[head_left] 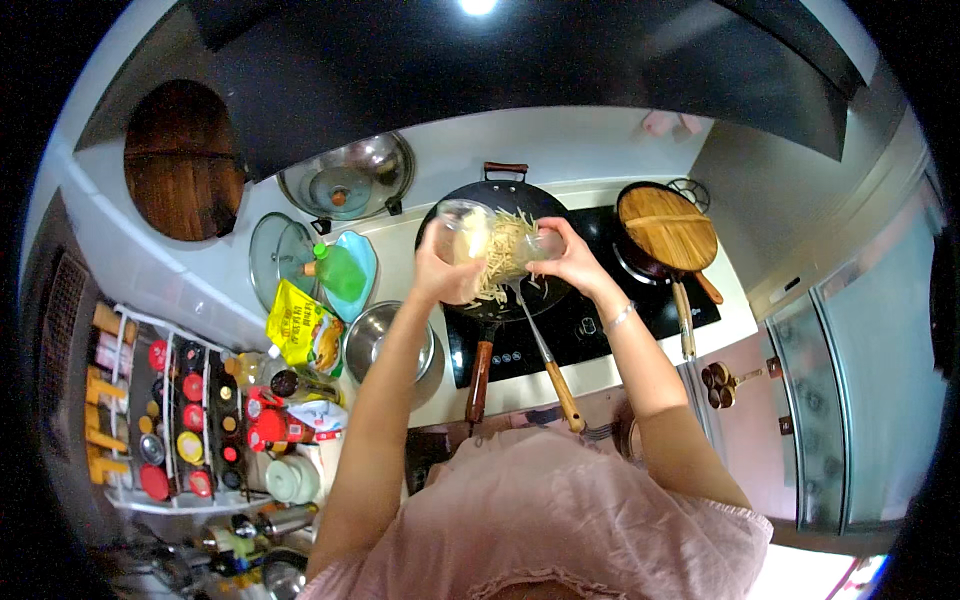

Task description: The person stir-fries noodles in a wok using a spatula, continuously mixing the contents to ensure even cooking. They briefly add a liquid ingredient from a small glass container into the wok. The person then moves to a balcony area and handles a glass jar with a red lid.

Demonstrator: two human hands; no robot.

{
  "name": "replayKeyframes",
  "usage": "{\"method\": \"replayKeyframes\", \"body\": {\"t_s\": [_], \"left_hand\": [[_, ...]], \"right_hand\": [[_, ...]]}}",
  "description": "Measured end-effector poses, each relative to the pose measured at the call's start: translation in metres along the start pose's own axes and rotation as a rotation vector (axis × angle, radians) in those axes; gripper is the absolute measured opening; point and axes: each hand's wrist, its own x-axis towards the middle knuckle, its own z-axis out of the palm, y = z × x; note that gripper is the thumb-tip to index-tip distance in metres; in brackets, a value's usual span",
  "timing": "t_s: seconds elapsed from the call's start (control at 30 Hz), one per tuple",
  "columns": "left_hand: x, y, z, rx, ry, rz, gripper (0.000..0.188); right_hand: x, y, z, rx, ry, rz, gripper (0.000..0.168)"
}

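Observation:
Over a black wok (442, 196) on the hob, my left hand (446, 266) grips a clear bowl (461, 217) with pale contents. My right hand (571, 259) holds a second clear bowl (541, 247), close beside the first. Pale, thin-cut strips (508, 244) lie between and below the two bowls, over the wok; how many are still inside a bowl is hard to tell. A metal spatula with a wooden handle (562, 394) leans in the wok and points towards me. The wok's brown handle (480, 381) also points my way.
Right on the hob stands a pot with a wooden lid (667, 229). To the left are a steel bowl (386, 341), a yellow pouch (304, 326), a green-capped bottle (339, 274) and a glass lid (277, 255). A white rack (172, 420) holds several jars. The range hood (525, 67) hangs above.

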Motion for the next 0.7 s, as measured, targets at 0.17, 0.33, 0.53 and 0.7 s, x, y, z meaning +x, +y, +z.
{"method": "replayKeyframes", "body": {"t_s": [0.17,0.33,0.53,0.7], "left_hand": [[-0.036,0.002,0.019,-0.188,0.019,0.106,0.088],[-0.062,0.036,0.008,-0.101,0.050,0.076,0.089],[-0.115,0.069,-0.053,-0.711,-0.147,-0.235,0.075],[-0.172,0.073,-0.088,-0.698,-0.005,-0.134,0.077]], "right_hand": [[0.037,-0.044,0.015,0.387,-0.319,-0.024,0.081],[0.041,-0.067,0.073,-0.036,-0.473,-0.412,0.048],[0.056,-0.097,0.137,0.158,-0.908,-0.557,0.048],[0.047,-0.120,0.210,0.236,-1.122,-0.576,0.047]]}}
